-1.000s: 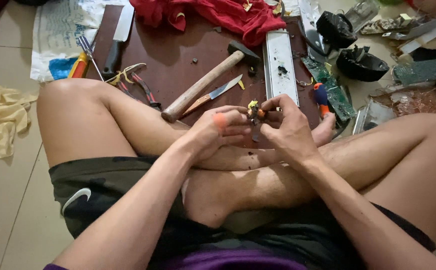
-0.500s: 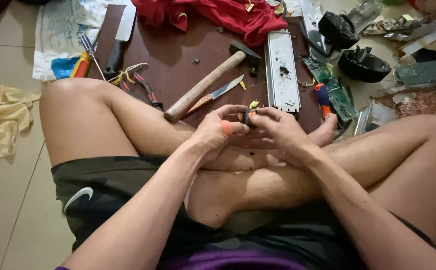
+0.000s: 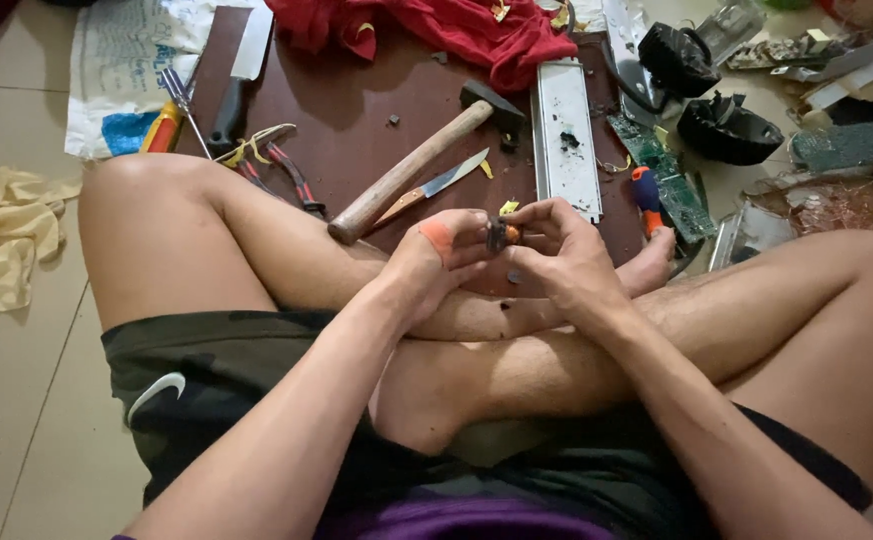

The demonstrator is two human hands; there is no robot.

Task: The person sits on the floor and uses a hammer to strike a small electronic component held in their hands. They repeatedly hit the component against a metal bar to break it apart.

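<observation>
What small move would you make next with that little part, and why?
Probably keep prying it apart with the fingertips. Both the left hand and the right hand pinch the small dark-and-orange part between them over the board, and the knife and hammer lie untouched.

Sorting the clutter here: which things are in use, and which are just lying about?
In use: left hand, right hand, small dark-and-orange part.
Lying about: wooden-handled hammer, small knife, red cloth, green circuit board.
</observation>
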